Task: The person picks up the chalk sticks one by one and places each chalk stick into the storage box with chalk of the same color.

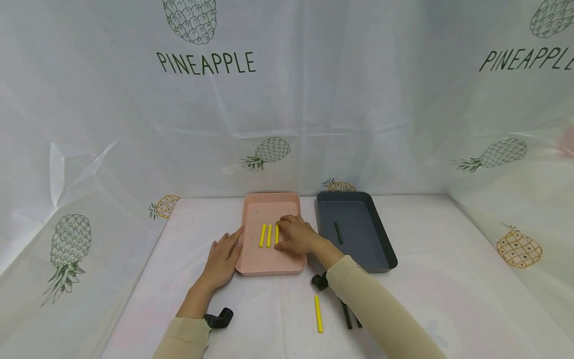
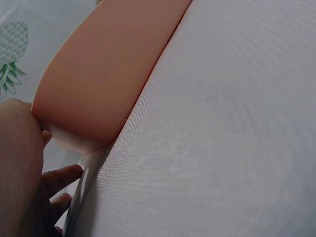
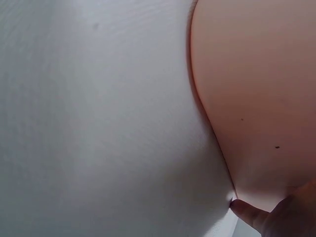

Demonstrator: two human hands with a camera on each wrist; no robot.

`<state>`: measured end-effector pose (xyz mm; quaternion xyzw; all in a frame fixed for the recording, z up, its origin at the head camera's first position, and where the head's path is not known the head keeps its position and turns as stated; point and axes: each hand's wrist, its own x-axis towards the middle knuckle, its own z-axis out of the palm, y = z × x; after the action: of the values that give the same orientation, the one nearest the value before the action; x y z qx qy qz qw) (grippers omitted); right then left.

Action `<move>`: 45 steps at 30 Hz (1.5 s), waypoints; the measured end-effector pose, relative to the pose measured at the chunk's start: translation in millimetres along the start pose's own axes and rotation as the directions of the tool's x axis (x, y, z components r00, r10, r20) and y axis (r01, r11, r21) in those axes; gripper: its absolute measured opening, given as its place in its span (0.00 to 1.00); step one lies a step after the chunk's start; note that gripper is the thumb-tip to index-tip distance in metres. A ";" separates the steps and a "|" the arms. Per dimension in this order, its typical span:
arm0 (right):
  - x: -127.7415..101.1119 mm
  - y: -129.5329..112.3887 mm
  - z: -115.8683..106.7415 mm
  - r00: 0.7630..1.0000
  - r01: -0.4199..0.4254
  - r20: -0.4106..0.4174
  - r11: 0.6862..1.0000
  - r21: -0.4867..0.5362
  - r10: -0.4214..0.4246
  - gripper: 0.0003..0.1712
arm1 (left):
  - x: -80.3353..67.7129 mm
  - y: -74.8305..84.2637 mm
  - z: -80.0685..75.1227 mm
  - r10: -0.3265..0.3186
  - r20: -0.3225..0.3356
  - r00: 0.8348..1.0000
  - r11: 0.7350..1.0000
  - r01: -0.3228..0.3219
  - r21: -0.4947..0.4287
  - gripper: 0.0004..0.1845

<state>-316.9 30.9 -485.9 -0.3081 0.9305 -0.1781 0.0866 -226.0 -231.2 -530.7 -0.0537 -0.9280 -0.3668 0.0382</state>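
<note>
My right hand is over the pink tray, thumb and fingers at the two ends of a yellow stick, which it pinches. To its left in the tray lie two more yellow sticks, one at the far left and one in the middle, roughly parallel. My left hand rests against the tray's left side with its fingers extended. In the left wrist view, the left thumb touches the tray's rim. A fingertip of the right hand shows beside the tray wall in the right wrist view.
A dark grey tray stands right of the pink one, holding a black stick. In front lie a yellow stick and two black sticks, one partly beside the right sleeve. A pineapple-print sheet hangs behind.
</note>
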 end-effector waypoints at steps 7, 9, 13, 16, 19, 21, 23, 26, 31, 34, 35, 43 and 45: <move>-0.6 -0.5 -0.4 1.000 -0.003 0.008 1.000 0.000 0.003 0.44 | -0.4 1.1 -0.5 -0.002 0.005 1.000 1.000 0.002 -0.002 0.27; -1.0 -0.7 -0.5 1.000 -0.004 0.009 1.000 -0.001 0.004 0.44 | -0.4 1.4 -0.4 -0.002 0.004 1.000 1.000 0.002 -0.005 0.27; -1.5 -0.5 -0.5 1.000 -0.005 0.002 1.000 0.000 0.005 0.44 | -0.3 1.5 0.0 -0.001 0.002 1.000 1.000 0.001 -0.011 0.27; -1.6 0.0 -0.4 1.000 -0.007 0.001 1.000 0.003 0.007 0.45 | -0.5 1.5 0.1 -0.001 0.002 1.000 1.000 0.001 -0.009 0.27; -2.0 0.1 -0.7 1.000 -0.006 0.002 1.000 0.006 0.006 0.45 | -0.9 2.0 0.1 0.000 0.002 1.000 1.000 0.000 -0.009 0.27; -2.3 0.2 -1.0 1.000 -0.004 0.001 1.000 0.009 0.004 0.45 | -1.0 2.4 0.0 0.000 0.001 1.000 1.000 0.000 -0.011 0.27; -2.6 0.3 -1.1 1.000 -0.002 0.000 1.000 0.012 0.002 0.46 | -1.2 2.8 0.0 -0.001 0.001 1.000 1.000 0.001 -0.010 0.27; -2.9 0.6 -1.1 1.000 -0.001 0.001 1.000 0.014 0.001 0.46 | -1.4 3.2 0.1 -0.002 0.003 1.000 1.000 0.002 -0.006 0.27; -4.2 -0.2 -2.2 1.000 0.001 0.000 1.000 0.021 -0.001 0.47 | -1.3 2.9 0.1 -0.002 0.001 1.000 1.000 0.002 -0.005 0.27; -6.0 -1.4 -3.7 1.000 0.004 -0.003 1.000 0.021 -0.004 0.47 | -1.0 2.3 -0.1 -0.002 0.000 1.000 1.000 0.002 -0.007 0.27; -6.7 -1.8 -4.2 1.000 0.004 -0.004 1.000 0.023 -0.004 0.46 | -1.0 2.0 0.0 -0.003 0.001 1.000 1.000 0.003 -0.005 0.27; -12.0 -4.0 -9.5 1.000 0.012 -0.005 0.999 0.051 -0.011 0.46 | 0.0 -0.3 0.6 -0.007 0.006 1.000 1.000 0.007 0.003 0.28; -13.0 -3.5 -9.9 1.000 0.017 -0.010 0.999 0.049 -0.017 0.46 | 0.2 -0.6 0.4 -0.005 0.005 1.000 1.000 0.005 0.002 0.28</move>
<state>-307.3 38.9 -474.7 -0.3130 0.9236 -0.2031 0.0882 -226.3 -231.4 -531.4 -0.0521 -0.9286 -0.3658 0.0348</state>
